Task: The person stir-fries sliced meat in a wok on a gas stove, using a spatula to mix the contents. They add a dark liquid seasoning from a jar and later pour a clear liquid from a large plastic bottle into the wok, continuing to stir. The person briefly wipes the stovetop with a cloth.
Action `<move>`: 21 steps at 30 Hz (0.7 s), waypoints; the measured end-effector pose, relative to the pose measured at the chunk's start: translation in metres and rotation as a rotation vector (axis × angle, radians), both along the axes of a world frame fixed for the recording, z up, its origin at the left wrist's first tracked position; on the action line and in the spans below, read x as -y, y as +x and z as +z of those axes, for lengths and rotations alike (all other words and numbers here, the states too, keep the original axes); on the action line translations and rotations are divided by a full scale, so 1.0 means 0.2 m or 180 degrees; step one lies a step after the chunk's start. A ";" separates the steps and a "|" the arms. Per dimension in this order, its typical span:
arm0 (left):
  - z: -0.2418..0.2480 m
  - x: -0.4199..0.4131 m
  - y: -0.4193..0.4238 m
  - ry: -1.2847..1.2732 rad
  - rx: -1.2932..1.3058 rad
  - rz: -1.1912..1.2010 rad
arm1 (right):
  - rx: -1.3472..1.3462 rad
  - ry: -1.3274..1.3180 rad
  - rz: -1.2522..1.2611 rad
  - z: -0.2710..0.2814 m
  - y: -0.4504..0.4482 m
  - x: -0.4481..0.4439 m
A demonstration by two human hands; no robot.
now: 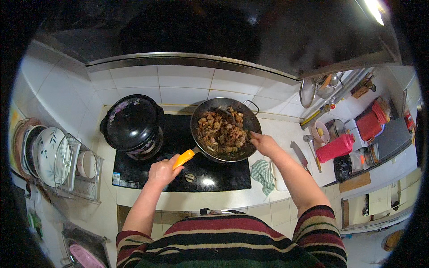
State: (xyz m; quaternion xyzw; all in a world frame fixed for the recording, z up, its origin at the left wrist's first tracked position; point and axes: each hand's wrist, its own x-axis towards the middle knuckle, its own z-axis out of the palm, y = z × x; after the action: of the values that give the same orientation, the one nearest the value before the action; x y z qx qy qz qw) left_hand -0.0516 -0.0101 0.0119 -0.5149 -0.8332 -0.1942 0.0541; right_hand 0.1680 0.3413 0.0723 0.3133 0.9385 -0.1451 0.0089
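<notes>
My left hand (163, 170) grips the yellow handle (183, 159) of a dark wok (252, 122) on the right side of the black glass cooktop (177, 181). Browned pieces of food (214, 130), which look like chopped meat, lie inside the wok. My right hand (264, 144) is closed at the wok's right edge, around what seems to be the end of a dark utensil. The utensil reaches into the food and is mostly hard to make out. A lidded black pot with a flower pattern (132, 122) stands on the left side of the cooktop.
Right of the cooktop lie a green-striped cloth (263, 176), a kitchen knife (299, 154), a ladle (311, 149) and a pink bottle (335, 149). A metal rack (100, 167) with plates (52, 155) stands at left. The range hood's edge (191, 57) runs above the tiled wall.
</notes>
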 end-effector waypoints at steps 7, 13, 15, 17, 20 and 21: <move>-0.02 0.01 0.01 0.0063 -0.0065 0.0154 | 0.0888 0.1149 0.1541 0.25 0.03 0.08; -0.01 -0.01 0.03 -0.0004 0.0080 0.0224 | 0.1162 0.2049 0.1576 0.72 0.32 0.00; 0.00 0.00 0.04 -0.0106 0.0076 0.0354 | 0.1490 0.1998 0.1353 0.88 0.36 0.00; -0.03 -0.02 0.06 -0.0069 -0.0091 0.0425 | 0.1744 0.1917 0.1232 0.89 0.39 -0.01; 0.00 -0.03 0.07 -0.0187 -0.0022 0.0346 | 0.2353 0.1751 0.1156 0.79 0.38 0.07; 0.03 -0.03 0.07 -0.0234 0.0044 0.0269 | 0.2179 0.1633 0.1212 0.65 0.41 0.05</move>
State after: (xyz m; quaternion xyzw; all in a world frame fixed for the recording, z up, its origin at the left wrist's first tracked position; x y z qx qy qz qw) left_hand -0.0382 -0.0037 0.0170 -0.4795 -0.8612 -0.1645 0.0375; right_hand 0.2491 0.3318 0.2018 0.1574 0.9279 0.2075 0.2667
